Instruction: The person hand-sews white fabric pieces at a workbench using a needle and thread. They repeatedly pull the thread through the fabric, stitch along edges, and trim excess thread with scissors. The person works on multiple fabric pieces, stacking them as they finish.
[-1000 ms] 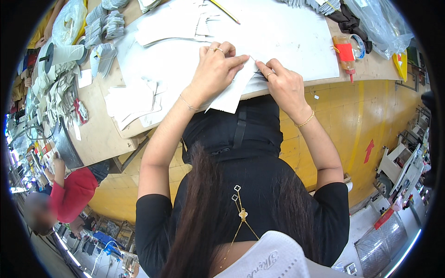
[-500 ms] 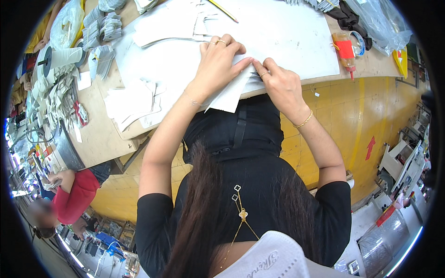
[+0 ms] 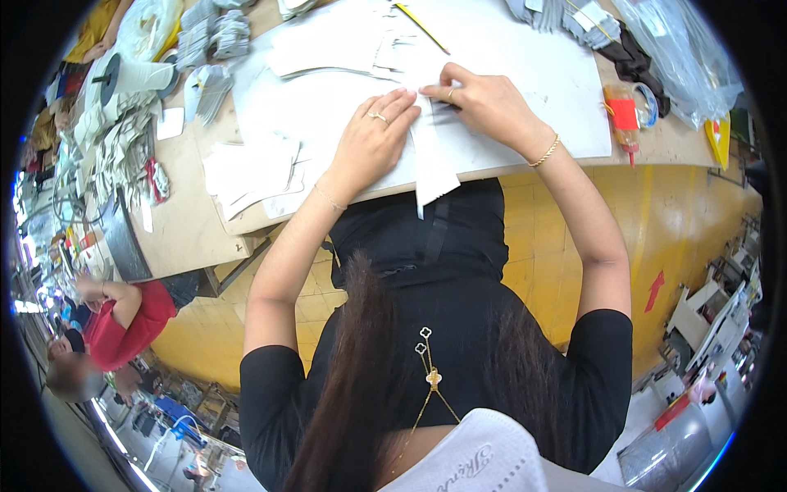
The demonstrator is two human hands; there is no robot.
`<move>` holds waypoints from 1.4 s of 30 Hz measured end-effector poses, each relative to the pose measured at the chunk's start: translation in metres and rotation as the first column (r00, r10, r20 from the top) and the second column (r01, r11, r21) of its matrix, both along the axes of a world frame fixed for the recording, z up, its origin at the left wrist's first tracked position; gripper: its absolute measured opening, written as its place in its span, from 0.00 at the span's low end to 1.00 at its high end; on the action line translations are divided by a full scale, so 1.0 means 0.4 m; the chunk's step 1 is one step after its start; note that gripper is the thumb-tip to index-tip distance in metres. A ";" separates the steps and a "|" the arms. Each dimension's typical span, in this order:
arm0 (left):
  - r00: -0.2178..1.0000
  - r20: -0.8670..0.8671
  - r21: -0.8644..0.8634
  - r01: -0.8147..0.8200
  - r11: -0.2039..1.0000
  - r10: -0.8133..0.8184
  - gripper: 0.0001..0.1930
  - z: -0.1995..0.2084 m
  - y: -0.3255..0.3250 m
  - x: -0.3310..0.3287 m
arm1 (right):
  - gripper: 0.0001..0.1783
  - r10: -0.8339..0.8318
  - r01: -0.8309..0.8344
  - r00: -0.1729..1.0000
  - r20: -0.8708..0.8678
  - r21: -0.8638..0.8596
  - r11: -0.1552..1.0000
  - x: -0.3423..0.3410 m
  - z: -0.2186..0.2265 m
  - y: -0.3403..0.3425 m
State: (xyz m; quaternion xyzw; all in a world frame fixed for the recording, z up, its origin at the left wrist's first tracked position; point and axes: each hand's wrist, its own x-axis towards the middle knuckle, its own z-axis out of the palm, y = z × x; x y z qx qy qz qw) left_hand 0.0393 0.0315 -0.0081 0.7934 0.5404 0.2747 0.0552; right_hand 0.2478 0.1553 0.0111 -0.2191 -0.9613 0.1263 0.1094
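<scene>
A white flat cut piece (image 3: 432, 168), fabric-like or paper-like, lies between my hands at the table's front edge, its lower end hanging over toward my lap. My left hand (image 3: 375, 135) rests beside its left edge, fingers extended and flat, the tips near the piece's upper end. At that upper end my right hand (image 3: 488, 107) pinches with thumb and curled fingers, close to the left fingertips. Grey shadow or grey material shows under the right hand; I cannot tell which. A white sheet (image 3: 541, 107) covers the tabletop beneath both hands.
White cut pieces lie in stacks, one farther back (image 3: 328, 45) and one at left (image 3: 250, 172). A yellow pencil (image 3: 422, 29) lies beyond my hands. Right of the sheet are a red-banded bottle (image 3: 625, 123) and a tape roll (image 3: 645, 105). Grey bundles and a thread spool (image 3: 139, 78) crowd the left.
The white piece has turned from a slant to nearly straight toward me. My left hand has flattened beside it; my right hand has moved up to its upper end. The view has shifted slightly.
</scene>
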 end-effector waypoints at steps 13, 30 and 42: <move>0.969 -0.210 -0.029 -0.140 0.990 0.131 0.18 0.002 -0.079 0.007 | 0.15 -0.408 0.375 0.913 0.004 -0.399 0.836 -0.034 0.066 -0.100; 0.984 -0.072 -0.010 -0.165 0.986 0.164 0.22 -0.009 -0.069 0.010 | 0.13 -0.311 0.305 0.926 -0.215 -0.062 0.950 -0.001 -0.002 -0.215; 0.976 -0.127 -0.033 -0.184 0.982 0.178 0.25 -0.018 -0.071 0.015 | 0.15 -0.509 0.454 0.823 -0.253 -0.246 0.856 0.013 -0.004 -0.235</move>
